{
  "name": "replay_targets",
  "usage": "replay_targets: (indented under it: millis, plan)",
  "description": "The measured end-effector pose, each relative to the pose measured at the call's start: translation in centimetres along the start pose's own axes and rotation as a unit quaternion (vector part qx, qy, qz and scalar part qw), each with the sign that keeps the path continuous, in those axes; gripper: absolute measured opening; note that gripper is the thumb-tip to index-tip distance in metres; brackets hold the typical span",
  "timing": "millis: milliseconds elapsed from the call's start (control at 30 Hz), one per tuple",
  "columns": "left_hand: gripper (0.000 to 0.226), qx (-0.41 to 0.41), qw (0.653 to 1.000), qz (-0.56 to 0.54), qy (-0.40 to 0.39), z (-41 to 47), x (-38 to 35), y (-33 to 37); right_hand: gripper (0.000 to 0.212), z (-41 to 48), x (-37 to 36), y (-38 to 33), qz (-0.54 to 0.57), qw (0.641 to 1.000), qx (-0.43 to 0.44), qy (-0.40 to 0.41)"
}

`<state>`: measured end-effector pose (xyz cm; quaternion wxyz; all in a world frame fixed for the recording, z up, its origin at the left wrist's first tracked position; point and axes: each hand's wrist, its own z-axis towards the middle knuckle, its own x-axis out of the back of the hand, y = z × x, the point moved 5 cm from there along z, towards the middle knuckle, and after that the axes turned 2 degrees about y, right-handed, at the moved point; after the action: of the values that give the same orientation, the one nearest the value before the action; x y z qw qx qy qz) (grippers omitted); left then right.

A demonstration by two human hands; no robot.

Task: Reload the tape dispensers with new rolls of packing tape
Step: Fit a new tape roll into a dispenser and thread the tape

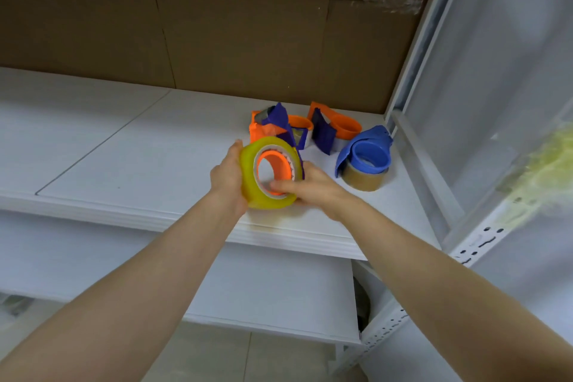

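A thick yellowish roll of packing tape [251, 177] sits on the orange hub of an orange and dark-blue dispenser [273, 169]. My left hand [228, 178] grips the roll's left side. My right hand [310, 187] holds it from the right, with a finger across the hub's lower rim. Behind it on the white shelf [139, 146] lie another orange and blue dispenser [273, 121] and a third one [335, 127]. To the right stands a blue dispenser [370, 152] on a brown tape roll [362, 180].
A brown cardboard sheet [217, 25] backs the shelf. A grey metal upright [415, 40] and a translucent plastic sheet [496, 71] close off the right side. A lower white shelf [263, 288] lies beneath my arms.
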<state>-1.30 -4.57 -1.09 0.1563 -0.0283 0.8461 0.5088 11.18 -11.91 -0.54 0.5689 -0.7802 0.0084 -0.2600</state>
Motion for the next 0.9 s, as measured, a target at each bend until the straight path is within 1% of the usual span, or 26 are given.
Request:
replay_targets:
  millis: [67, 133, 200, 267, 333, 367, 433, 467, 533, 567, 667, 733, 800, 900]
  plan:
    - [0.044, 0.026, 0.999, 0.009, -0.027, 0.0, -0.4, -0.6, 0.051, 0.0, 0.5, -0.3, -0.077, 0.993, 0.028, 0.085]
    - [0.041, 0.022, 0.999, 0.033, -0.017, 0.1, -0.6, -0.6, 0.038, -0.2, 1.3, -0.8, -0.143, 0.979, 0.048, 0.139]
    - [0.044, -0.023, 0.994, 0.109, 0.018, 0.1, -0.7, 0.0, 0.032, -0.6, 2.2, -1.6, -0.197, 0.965, 0.061, 0.162]
    - [0.049, -0.08, 0.976, 0.196, 0.044, 0.3, -0.8, 0.8, 0.026, -0.9, 3.1, -2.4, -0.263, 0.948, 0.064, 0.169]
    - [0.055, -0.109, 0.964, 0.243, 0.01, -0.1, -1.3, 1.3, 0.021, -1.0, 3.5, -2.9, -0.318, 0.931, 0.06, 0.169]
    - [0.056, -0.117, 0.958, 0.26, -0.019, -0.3, -1.5, 1.3, 0.021, -1.1, 3.5, -3.0, -0.345, 0.922, 0.056, 0.166]
    - [0.058, -0.132, 0.931, 0.336, -0.06, -0.2, -1.9, 1.0, 0.027, -0.8, 3.3, -2.8, -0.384, 0.909, 0.041, 0.155]
    - [0.052, -0.143, 0.911, 0.38, -0.066, -0.1, -1.9, 0.9, 0.029, -0.6, 3.1, -2.5, -0.393, 0.907, 0.027, 0.151]
    - [0.025, -0.172, 0.876, 0.447, -0.057, 0.0, -1.7, 0.6, 0.03, -0.2, 2.8, -1.9, -0.391, 0.908, 0.001, 0.151]
    - [0.019, -0.183, 0.864, 0.466, -0.05, 0.0, -1.7, 0.5, 0.03, -0.1, 2.7, -1.7, -0.391, 0.907, -0.007, 0.154]
    - [0.018, -0.197, 0.841, 0.502, -0.049, -0.1, -1.8, 0.3, 0.031, 0.1, 2.6, -1.4, -0.412, 0.898, -0.012, 0.153]
    - [0.028, -0.202, 0.82, 0.534, -0.049, 0.1, -2.2, 0.0, 0.035, 0.2, 2.8, -1.5, -0.43, 0.889, -0.003, 0.156]
    - [0.031, -0.208, 0.814, 0.541, -0.044, 0.5, -2.5, -0.3, 0.035, 0.3, 3.1, -1.5, -0.448, 0.88, 0.004, 0.156]
    - [0.031, -0.214, 0.81, 0.545, -0.037, 0.7, -2.9, -0.5, 0.028, 0.3, 3.3, -1.5, -0.492, 0.858, 0.017, 0.148]
